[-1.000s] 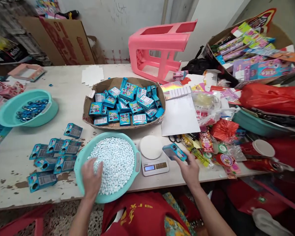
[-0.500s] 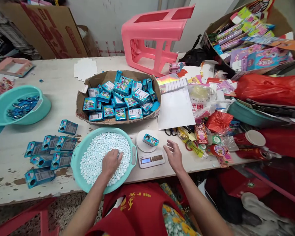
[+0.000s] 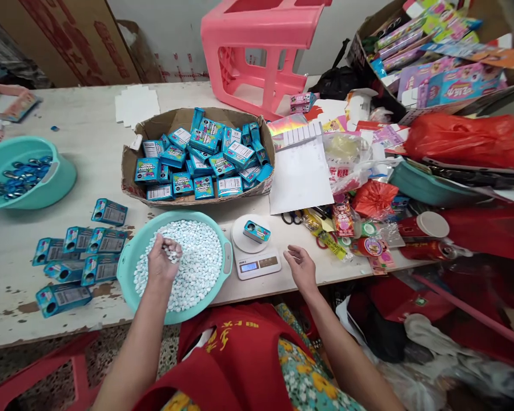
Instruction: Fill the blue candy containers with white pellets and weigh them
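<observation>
My left hand (image 3: 163,261) is curled round some white candies, above the left part of a turquoise basin (image 3: 124,285) full of white candies (image 3: 201,257). Right of the scale my right hand (image 3: 300,267) hovers with its fingers apart, holding nothing. On the round plate of the white scale (image 3: 259,265) lies a small blue box (image 3: 257,232) with a dark round opening at its left end. Several blue boxes (image 3: 107,240) with similar openings lie left of the basin.
Behind the basin, a cardboard tray (image 3: 131,191) holds many blue boxes. A second turquoise basin (image 3: 64,177) with blue wrapped pieces stands far left. A pink stool (image 3: 261,31) lies at the back; scissors (image 3: 292,217), packets and a red bag (image 3: 466,140) clutter the right.
My left hand has lifted from the candies and moved left, now with some candies in its curled fingers. My right hand has barely moved. The camera view has shifted slightly.
</observation>
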A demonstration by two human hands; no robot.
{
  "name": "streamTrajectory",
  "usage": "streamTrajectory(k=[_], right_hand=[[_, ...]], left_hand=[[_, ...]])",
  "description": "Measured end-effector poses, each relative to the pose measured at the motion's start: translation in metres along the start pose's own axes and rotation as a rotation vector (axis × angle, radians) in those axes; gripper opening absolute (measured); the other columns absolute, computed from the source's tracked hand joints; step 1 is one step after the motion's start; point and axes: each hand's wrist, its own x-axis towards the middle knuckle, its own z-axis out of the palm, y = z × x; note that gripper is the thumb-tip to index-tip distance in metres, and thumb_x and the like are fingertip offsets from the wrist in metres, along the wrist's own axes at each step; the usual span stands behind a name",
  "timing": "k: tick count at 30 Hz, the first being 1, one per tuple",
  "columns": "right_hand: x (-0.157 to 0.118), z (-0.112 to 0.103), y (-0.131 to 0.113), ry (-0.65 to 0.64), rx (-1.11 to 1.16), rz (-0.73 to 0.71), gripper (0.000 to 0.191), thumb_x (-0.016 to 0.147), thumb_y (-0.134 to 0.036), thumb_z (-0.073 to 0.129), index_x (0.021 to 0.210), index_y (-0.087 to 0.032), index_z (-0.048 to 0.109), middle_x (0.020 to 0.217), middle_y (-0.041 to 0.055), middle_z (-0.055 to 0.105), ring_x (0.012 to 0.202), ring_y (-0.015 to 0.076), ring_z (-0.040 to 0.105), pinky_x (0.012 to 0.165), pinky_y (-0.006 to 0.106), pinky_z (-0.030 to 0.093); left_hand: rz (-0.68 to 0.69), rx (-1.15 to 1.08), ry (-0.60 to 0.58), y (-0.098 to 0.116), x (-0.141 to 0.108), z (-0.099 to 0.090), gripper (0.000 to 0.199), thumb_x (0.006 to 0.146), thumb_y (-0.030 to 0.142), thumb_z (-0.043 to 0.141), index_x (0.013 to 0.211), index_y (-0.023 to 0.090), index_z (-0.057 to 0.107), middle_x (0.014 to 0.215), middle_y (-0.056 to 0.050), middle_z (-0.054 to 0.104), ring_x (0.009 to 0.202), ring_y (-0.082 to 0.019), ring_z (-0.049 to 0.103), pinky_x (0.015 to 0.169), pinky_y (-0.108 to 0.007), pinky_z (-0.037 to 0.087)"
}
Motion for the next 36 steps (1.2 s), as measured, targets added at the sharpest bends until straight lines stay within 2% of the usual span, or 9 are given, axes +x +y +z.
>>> streamTrajectory(k=[3, 7, 12, 15, 19, 24, 27, 30, 36], right_hand=[[0.001, 0.002, -0.006, -0.02, 0.001, -0.016, 0.041, 0.076, -0.046, 0.064, 0.103, -0.016, 0.061, 0.106, 0.0128, 0.066, 0.094, 0.0232, 0.063, 0.083, 0.044, 0.052], [0.002, 0.012, -0.023, -0.07, -0.003, -0.06, 0.044, 0.075, -0.046, 0.065, 0.108, -0.017, 0.059, 0.11, 0.0126, 0.063, 0.096, 0.0232, 0.062, 0.085, 0.043, 0.051], [0.014, 0.044, -0.046, -0.113, -0.078, -0.26, 0.068, 0.066, -0.044, 0.074, 0.124, -0.02, 0.05, 0.122, 0.0128, 0.055, 0.111, 0.0264, 0.054, 0.088, 0.043, 0.049], [0.018, 0.062, -0.067, -0.148, -0.1, -0.33, 0.051, 0.071, -0.045, 0.071, 0.113, -0.019, 0.058, 0.11, 0.0096, 0.061, 0.1, 0.0241, 0.058, 0.086, 0.041, 0.049], [0.0, 0.072, -0.113, -0.195, -0.113, -0.497, 0.035, 0.078, -0.042, 0.067, 0.106, -0.023, 0.061, 0.1, 0.0065, 0.063, 0.096, 0.0226, 0.059, 0.086, 0.038, 0.048], [-0.04, 0.087, -0.156, -0.397, -0.136, -0.683, 0.033, 0.08, -0.036, 0.068, 0.11, -0.026, 0.06, 0.098, 0.0058, 0.064, 0.093, 0.0232, 0.059, 0.082, 0.038, 0.048], [-0.051, 0.102, -0.162, -0.438, -0.159, -0.692, 0.033, 0.079, -0.038, 0.069, 0.109, -0.026, 0.061, 0.096, 0.0062, 0.064, 0.091, 0.0242, 0.06, 0.08, 0.039, 0.049], [-0.053, 0.112, -0.162, -0.431, -0.175, -0.677, 0.032, 0.079, -0.038, 0.068, 0.108, -0.026, 0.061, 0.096, 0.0059, 0.064, 0.091, 0.0239, 0.06, 0.079, 0.038, 0.049], [-0.047, 0.117, -0.165, -0.428, -0.177, -0.666, 0.032, 0.079, -0.036, 0.069, 0.108, -0.025, 0.061, 0.096, 0.0061, 0.065, 0.092, 0.0242, 0.06, 0.08, 0.037, 0.049]], left_hand=[[-0.012, -0.085, -0.022, 0.002, 0.0, 0.003, 0.035, 0.081, 0.043, 0.061, 0.063, 0.017, 0.045, 0.048, 0.005, 0.038, 0.043, -0.008, 0.044, 0.038, -0.018, 0.034], [-0.189, -0.033, 0.041, -0.006, 0.002, 0.0, 0.022, 0.085, 0.033, 0.059, 0.075, 0.015, 0.051, 0.051, 0.006, 0.042, 0.038, -0.005, 0.04, 0.033, -0.015, 0.029], [-0.344, -0.048, 0.049, -0.024, -0.003, -0.004, 0.025, 0.088, 0.037, 0.054, 0.076, 0.016, 0.048, 0.056, 0.004, 0.047, 0.039, -0.004, 0.042, 0.033, -0.012, 0.029], [-0.442, -0.034, 0.034, -0.026, -0.015, 0.011, 0.031, 0.087, 0.04, 0.056, 0.071, 0.016, 0.044, 0.049, 0.006, 0.041, 0.033, -0.002, 0.034, 0.03, -0.012, 0.024], [-0.236, -0.075, -0.066, -0.005, -0.046, 0.056, 0.04, 0.081, 0.049, 0.061, 0.066, 0.018, 0.042, 0.045, 0.008, 0.033, 0.031, -0.003, 0.028, 0.029, -0.015, 0.017], [0.162, -0.011, -0.089, 0.019, -0.073, 0.107, 0.045, 0.078, 0.054, 0.061, 0.058, 0.018, 0.042, 0.047, 0.005, 0.036, 0.037, -0.005, 0.038, 0.037, -0.018, 0.028], [0.267, 0.093, -0.016, 0.017, -0.073, 0.113, 0.048, 0.079, 0.055, 0.058, 0.054, 0.018, 0.041, 0.045, 0.003, 0.036, 0.044, -0.009, 0.049, 0.044, -0.021, 0.036], [0.312, 0.111, 0.025, 0.012, -0.067, 0.107, 0.047, 0.081, 0.052, 0.057, 0.053, 0.018, 0.039, 0.046, 0.003, 0.036, 0.049, -0.011, 0.053, 0.05, -0.023, 0.041], [0.318, 0.06, 0.014, 0.015, -0.056, 0.101, 0.045, 0.084, 0.049, 0.055, 0.056, 0.018, 0.037, 0.049, 0.005, 0.031, 0.04, -0.005, 0.036, 0.041, -0.019, 0.029]])
